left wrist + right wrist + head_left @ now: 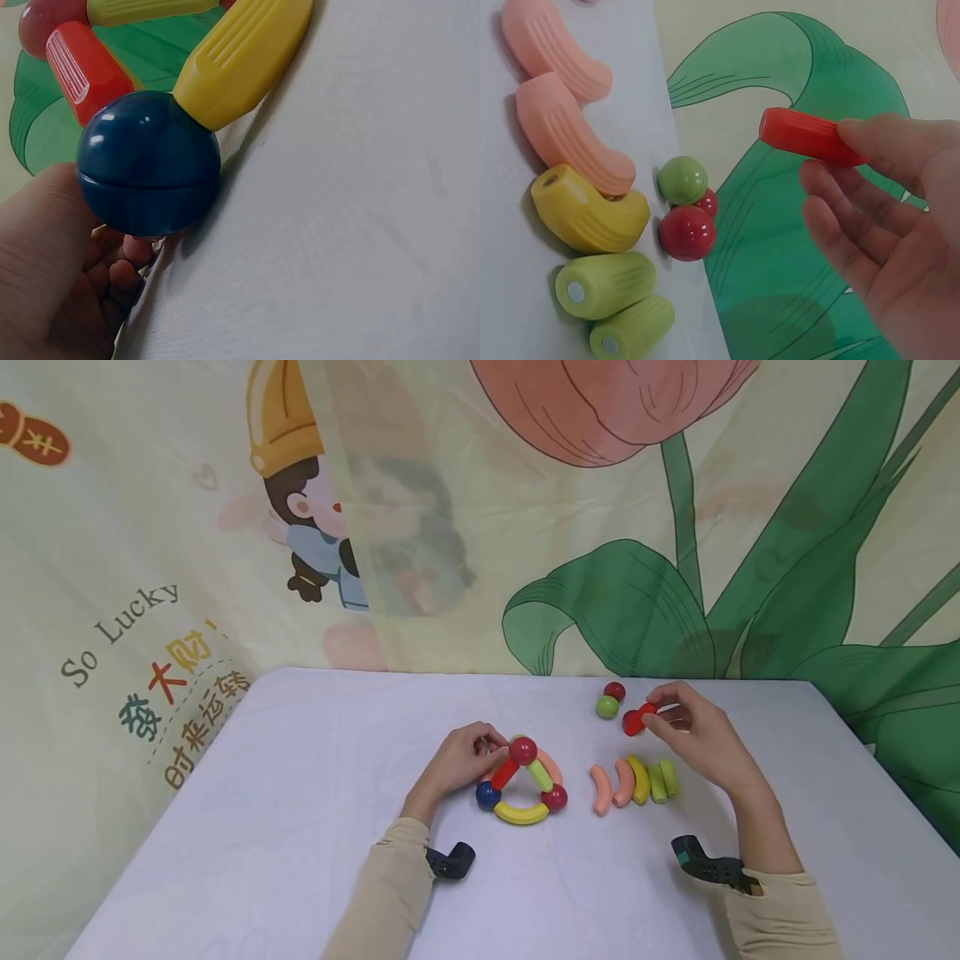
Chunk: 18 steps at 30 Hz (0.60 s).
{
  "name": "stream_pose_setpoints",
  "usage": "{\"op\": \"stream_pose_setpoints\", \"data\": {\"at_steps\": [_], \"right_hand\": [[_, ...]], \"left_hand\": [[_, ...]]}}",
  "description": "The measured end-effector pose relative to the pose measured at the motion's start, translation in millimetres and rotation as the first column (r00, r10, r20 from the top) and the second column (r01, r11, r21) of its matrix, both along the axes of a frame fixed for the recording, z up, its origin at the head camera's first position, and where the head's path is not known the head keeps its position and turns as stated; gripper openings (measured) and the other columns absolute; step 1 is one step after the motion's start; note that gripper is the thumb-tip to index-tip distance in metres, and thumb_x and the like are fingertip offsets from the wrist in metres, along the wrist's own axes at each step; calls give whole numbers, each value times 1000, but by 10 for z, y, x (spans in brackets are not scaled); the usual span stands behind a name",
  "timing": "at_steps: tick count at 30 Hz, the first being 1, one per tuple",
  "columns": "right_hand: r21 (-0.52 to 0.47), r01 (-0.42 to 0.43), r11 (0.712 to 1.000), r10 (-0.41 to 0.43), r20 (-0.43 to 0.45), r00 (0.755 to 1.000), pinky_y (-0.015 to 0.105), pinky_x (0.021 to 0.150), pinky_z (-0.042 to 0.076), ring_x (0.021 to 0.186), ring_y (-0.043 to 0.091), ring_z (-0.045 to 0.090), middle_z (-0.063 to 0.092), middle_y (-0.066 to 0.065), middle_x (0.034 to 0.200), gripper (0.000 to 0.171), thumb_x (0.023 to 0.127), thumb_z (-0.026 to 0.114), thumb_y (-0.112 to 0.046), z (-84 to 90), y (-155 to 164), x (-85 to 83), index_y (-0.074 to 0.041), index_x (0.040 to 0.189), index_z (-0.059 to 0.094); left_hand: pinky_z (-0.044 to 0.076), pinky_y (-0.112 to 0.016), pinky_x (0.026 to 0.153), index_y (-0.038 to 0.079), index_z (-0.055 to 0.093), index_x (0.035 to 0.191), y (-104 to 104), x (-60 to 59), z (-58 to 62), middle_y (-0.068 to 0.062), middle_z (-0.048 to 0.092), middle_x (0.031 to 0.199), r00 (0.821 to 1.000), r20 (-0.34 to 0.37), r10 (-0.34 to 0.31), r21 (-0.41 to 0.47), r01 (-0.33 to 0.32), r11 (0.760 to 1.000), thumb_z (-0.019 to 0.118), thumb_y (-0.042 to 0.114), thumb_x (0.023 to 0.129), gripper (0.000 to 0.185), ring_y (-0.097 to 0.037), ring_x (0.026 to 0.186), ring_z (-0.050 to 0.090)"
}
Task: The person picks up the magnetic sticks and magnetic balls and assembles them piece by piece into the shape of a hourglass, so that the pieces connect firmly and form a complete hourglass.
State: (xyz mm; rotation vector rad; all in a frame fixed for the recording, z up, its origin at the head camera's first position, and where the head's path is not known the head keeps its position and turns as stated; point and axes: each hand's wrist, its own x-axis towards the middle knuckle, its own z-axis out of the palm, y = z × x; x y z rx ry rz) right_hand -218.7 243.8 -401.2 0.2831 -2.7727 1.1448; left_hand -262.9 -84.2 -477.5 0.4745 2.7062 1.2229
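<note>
A magnetic ball-and-rod frame (pixel 521 813) stands on the table, with a red ball (pixel 522 751) on top. Its lower front has a blue ball (pixel 148 161) at left, a red ball (pixel 555 797) at right and a curved yellow rod (pixel 244 64) between them. My left hand (pixel 467 757) holds the frame at its left side; its fingertips are partly hidden behind the blue ball in the left wrist view. Between thumb and fingers, my right hand (pixel 697 731) pinches a short red rod (pixel 806 136) above the table, near loose balls.
Right of the frame lie two curved pink rods (pixel 601 790), a curved yellow rod (pixel 639 779) and two short green rods (pixel 657 783). Behind them sit a green ball (pixel 607 707) and two red balls (pixel 688 233). A printed cloth (pixel 450 527) hangs behind the table.
</note>
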Motion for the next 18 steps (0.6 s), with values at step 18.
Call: {"op": "stream_pose_setpoints", "data": {"at_steps": [18], "right_hand": [[-46, -102, 994, 97, -96, 991, 7, 78, 45, 99, 23, 59, 63, 8, 108, 30, 89, 66, -18, 31, -235, 29, -8, 115, 54]], "left_hand": [[42, -24, 60, 20, 67, 98, -9, 0, 23, 1, 57, 78, 1000, 12, 0, 0, 0, 1000, 65, 31, 88, 15, -14, 70, 51]]}}
